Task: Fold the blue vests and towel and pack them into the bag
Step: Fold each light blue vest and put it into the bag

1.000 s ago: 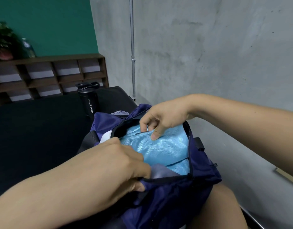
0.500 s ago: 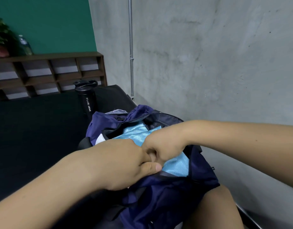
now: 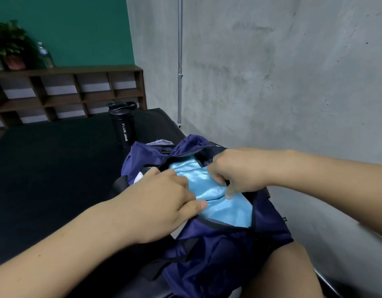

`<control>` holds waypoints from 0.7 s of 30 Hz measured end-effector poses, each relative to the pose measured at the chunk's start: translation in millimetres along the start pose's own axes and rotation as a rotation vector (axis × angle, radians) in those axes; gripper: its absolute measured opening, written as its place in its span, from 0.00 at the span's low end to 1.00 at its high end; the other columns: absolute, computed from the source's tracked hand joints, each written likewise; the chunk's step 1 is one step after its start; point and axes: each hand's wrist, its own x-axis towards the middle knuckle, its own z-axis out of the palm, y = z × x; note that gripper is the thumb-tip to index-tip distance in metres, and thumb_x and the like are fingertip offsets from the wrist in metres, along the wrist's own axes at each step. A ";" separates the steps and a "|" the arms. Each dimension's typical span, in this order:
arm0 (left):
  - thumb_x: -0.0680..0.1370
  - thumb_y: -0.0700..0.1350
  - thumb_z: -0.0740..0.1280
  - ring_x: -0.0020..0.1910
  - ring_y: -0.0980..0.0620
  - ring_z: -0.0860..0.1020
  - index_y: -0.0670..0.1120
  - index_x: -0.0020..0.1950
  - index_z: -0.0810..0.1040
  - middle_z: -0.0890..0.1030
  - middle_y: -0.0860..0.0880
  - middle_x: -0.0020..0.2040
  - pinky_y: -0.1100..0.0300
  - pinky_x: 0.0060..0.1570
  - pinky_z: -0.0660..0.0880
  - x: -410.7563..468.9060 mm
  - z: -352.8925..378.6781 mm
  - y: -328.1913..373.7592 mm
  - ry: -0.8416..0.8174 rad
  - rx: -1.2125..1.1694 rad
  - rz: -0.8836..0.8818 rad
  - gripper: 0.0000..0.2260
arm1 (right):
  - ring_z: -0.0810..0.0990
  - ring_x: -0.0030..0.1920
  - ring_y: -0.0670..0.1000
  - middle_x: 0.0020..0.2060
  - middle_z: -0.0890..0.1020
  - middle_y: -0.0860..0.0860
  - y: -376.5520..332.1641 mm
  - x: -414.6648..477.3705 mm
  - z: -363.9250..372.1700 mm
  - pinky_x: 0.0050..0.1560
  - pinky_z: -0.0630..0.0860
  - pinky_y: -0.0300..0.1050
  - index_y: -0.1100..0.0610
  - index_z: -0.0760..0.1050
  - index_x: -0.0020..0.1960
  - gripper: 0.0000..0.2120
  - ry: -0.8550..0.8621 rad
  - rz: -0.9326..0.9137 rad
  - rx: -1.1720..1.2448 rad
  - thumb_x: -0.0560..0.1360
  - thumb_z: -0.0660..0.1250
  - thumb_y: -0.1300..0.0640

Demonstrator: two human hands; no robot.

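Clearly the packing is well on: a light blue vest [image 3: 226,209] lies inside the navy bag [image 3: 218,244], filling most of its open mouth. It is smooth on top with one fold line running across it, so the folding of at least this piece looks done. The bag sits at the near right corner of the black table [image 3: 46,158], its near end against the person's leg [image 3: 282,276], and a black sport bottle [image 3: 123,127] stands just beyond its far end. The left hand [image 3: 164,201] has its fingers curled at the near left edge of the opening, thumb laid along the rim where cloth meets zip, and I judge it to be gripping the bag's edge. The right hand [image 3: 239,171] is curled at the far right rim with its fingertips dug down beside the vest; whether they pinch the blue cloth, the zip edge or a zip pull is too blurred to tell. A strip of pale grey cloth [image 3: 161,142] shows at the bag's far end and a white scrap [image 3: 139,176] sits by the left hand. Either could be the towel, but that cannot be settled. How many vests lie under the top layer is hidden too. As I judge it, what remains is tucking the last edges under the rim and closing the bag.
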 end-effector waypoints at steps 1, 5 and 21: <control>0.81 0.71 0.41 0.58 0.59 0.70 0.61 0.57 0.80 0.76 0.61 0.54 0.56 0.62 0.65 -7.2 -1.9 -6.1 0.076 -0.052 -0.001 0.30 | 0.78 0.47 0.49 0.48 0.79 0.45 -1.2 0.2 -8.3 0.46 0.78 0.52 0.47 0.73 0.49 0.15 0.030 -0.005 0.034 0.73 0.79 0.45; 0.83 0.68 0.55 0.65 0.60 0.72 0.64 0.59 0.80 0.75 0.65 0.61 0.53 0.65 0.68 -45.1 -7.2 -37.7 0.403 -0.207 -0.024 0.17 | 0.76 0.42 0.41 0.43 0.80 0.43 -22.8 11.6 -41.0 0.45 0.77 0.48 0.47 0.74 0.48 0.12 0.226 -0.062 0.108 0.77 0.74 0.43; 0.82 0.55 0.70 0.50 0.65 0.77 0.60 0.56 0.82 0.81 0.61 0.51 0.69 0.51 0.69 -249.1 71.8 -172.6 0.388 -0.336 -0.677 0.04 | 0.81 0.43 0.47 0.41 0.82 0.43 -288.5 129.1 -55.0 0.48 0.82 0.52 0.47 0.77 0.44 0.07 0.429 -0.298 0.616 0.77 0.71 0.46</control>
